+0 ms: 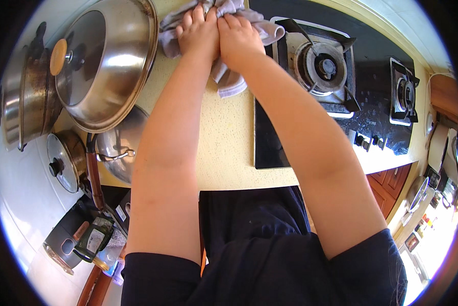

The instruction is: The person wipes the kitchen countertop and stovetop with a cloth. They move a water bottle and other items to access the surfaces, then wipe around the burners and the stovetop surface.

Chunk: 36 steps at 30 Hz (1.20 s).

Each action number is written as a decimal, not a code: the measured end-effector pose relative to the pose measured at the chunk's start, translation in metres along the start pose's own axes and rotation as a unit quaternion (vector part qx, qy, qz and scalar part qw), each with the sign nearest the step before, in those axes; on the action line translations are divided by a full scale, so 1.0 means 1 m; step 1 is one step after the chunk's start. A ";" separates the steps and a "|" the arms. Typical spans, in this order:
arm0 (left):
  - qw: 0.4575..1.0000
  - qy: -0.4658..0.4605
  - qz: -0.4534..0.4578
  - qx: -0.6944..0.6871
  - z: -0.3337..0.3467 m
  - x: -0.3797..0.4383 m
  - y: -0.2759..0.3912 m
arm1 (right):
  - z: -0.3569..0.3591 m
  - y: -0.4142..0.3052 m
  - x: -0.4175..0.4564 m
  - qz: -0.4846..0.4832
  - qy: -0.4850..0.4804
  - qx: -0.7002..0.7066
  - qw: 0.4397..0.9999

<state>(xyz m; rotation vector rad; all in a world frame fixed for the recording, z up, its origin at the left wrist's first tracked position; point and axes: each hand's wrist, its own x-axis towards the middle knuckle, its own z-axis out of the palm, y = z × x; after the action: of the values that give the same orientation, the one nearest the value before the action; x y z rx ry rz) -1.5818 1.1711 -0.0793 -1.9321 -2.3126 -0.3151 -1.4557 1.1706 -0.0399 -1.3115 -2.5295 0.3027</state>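
Note:
My left hand (198, 34) and my right hand (241, 42) are side by side at the top of the head view, both on a bunched grey-and-white cloth (232, 83). The cloth lies on the speckled cream countertop (229, 145), close to the left edge of the gas hob. My right hand's fingers curl down into the folds, while my left hand's fingers are slightly spread over them. Part of the cloth is hidden under my palms, and its far side meets the picture's top rim.
Right of my hands is a black glass gas hob (374, 88) with a near burner (324, 69) and a farther burner (405, 93). At left stand a large lidded steel pan (125, 61), a stockpot (31, 99), a small lidded pot (64, 160) and a steel lid (116, 141).

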 end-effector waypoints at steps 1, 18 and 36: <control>1.000 -0.006 0.000 -0.016 -0.011 -0.014 0.008 | 0.002 -0.001 -0.011 0.012 0.001 -0.006 1.000; 0.977 -0.073 0.067 -0.191 -0.137 -0.323 0.088 | -0.064 -0.036 -0.331 -0.050 -0.052 0.183 0.980; 0.976 -0.084 0.113 -0.168 -0.085 -0.205 0.076 | -0.064 -0.044 -0.254 0.102 -0.145 0.201 0.964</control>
<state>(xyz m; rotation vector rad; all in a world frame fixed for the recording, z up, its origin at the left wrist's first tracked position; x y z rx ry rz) -1.4732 0.9675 -0.0345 -2.4431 -2.2212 -0.5722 -1.3283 0.9406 -0.0029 -1.4402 -2.3690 1.0607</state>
